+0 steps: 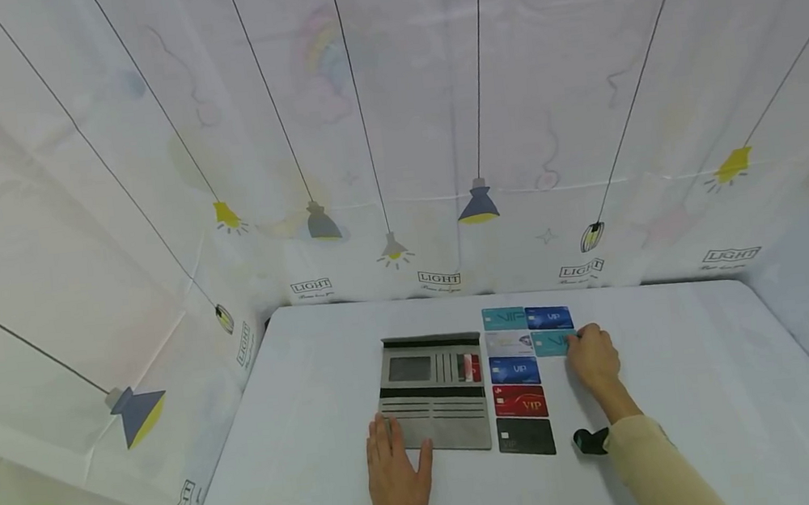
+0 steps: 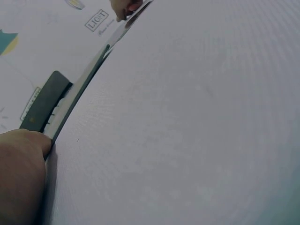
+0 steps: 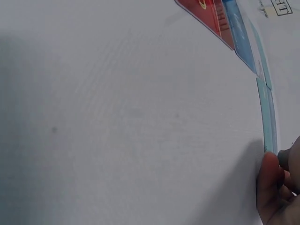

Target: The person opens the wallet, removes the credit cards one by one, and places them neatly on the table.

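Note:
A grey card wallet (image 1: 454, 433) lies unfolded on the table, a red card (image 1: 476, 368) showing in one upper slot. My left hand (image 1: 397, 477) rests with straight fingers on its lower left corner. To the right, my right hand (image 1: 594, 360) pinches the right end of a teal VIP card (image 1: 551, 343) between thumb and finger. In the right wrist view, the fingertips (image 3: 269, 161) meet that card's end at the table. Directly above it is a blue VIP card (image 1: 549, 318). The left wrist view shows the wallet (image 2: 47, 103) edge-on.
Beside the wallet runs a column of cards: teal (image 1: 503, 318), white (image 1: 509, 344), blue (image 1: 514, 370), red (image 1: 520, 401) and black (image 1: 525, 436). A dark device (image 1: 589, 441) sits at the right sleeve's cuff. Printed fabric hangs behind the white table (image 1: 304, 425).

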Demonstrator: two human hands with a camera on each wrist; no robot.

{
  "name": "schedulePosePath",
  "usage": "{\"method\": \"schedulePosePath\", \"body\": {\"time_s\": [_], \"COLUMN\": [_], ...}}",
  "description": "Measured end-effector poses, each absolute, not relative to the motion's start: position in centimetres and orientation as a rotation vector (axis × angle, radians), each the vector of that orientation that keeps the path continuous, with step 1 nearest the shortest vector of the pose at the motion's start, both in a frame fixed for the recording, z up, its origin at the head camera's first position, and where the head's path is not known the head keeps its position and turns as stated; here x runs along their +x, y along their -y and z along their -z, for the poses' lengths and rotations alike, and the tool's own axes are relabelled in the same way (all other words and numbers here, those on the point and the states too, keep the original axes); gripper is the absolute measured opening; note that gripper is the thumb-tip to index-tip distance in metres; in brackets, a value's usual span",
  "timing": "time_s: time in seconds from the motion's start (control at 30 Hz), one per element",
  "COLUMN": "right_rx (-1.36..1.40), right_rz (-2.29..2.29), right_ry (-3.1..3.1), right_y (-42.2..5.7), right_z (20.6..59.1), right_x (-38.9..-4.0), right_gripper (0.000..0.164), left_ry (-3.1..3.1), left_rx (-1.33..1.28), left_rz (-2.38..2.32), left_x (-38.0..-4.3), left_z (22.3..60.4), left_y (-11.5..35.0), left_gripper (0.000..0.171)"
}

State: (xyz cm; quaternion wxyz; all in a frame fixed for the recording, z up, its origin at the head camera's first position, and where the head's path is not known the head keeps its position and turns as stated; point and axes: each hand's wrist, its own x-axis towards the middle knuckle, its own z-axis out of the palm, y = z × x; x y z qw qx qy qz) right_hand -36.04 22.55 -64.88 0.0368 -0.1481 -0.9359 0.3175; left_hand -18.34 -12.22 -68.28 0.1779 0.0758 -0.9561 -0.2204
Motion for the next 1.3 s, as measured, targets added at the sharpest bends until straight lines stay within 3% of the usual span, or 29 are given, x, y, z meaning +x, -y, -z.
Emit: {"method": "schedulePosePath", "body": {"time_s": [0.6, 1.3], "right_rx": [-0.399, -0.05], "right_rz": [-1.113, -1.162], "right_ry": [2.682, 2.736], "right_y": [-19.8, -13.6], "right_z": [63.2, 61.4], "right_x": [-35.1, -33.8], "right_gripper": [0.03, 0.029], "left_ry": [2.715, 2.723], "left_rx": [0.24, 0.242], "left_rz": [0.639, 0.638], "left_x": [-18.1, -18.2], "left_z": [68.4, 67.9], "left_y": [12.3, 12.2], "left_gripper": [0.075, 0.074]}}
